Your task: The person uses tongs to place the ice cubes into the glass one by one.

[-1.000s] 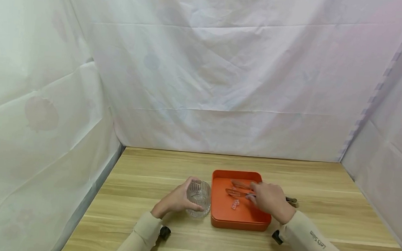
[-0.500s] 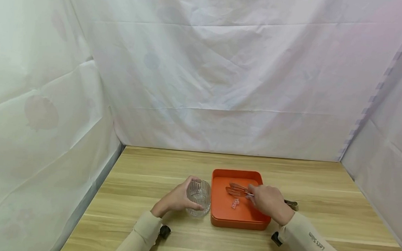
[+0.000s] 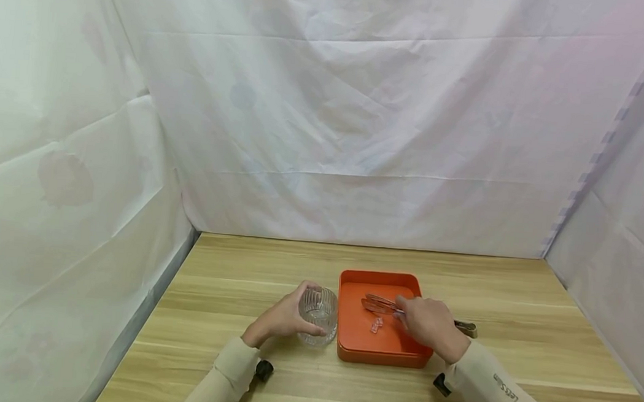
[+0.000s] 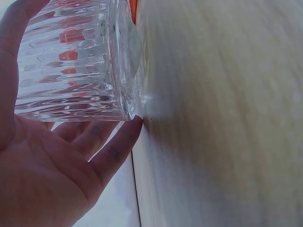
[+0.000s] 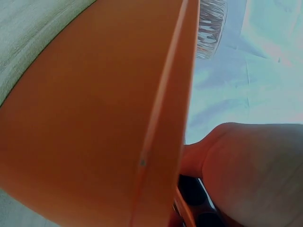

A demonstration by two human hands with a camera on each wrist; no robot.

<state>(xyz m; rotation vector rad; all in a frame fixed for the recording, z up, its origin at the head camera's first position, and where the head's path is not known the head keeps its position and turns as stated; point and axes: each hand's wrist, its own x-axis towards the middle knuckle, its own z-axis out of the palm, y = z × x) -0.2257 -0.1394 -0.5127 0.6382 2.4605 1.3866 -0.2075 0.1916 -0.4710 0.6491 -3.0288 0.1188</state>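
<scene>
My left hand curls round a clear ribbed drinking glass that stands upright on the table, left of an orange tray. The left wrist view shows the thumb and fingers on either side of the glass. Over the tray's right side, my right hand grips metal tongs, whose tips are close together low inside it. Whether a piece is pinched between them, I cannot tell. Small clear cubes lie on the tray floor just nearer than the tips. In the right wrist view, the tray wall hides most of the tongs.
A wood-grain table carries everything. White cloth hangs behind it and along both sides. The tray's raised rim stands between the glass and the tongs. The tongs' handle end sticks out past the right wrist.
The tongs' two arms, spread apart a second ago, have come together inside the tray as my right hand squeezed. My left hand and the glass have stayed in place.
</scene>
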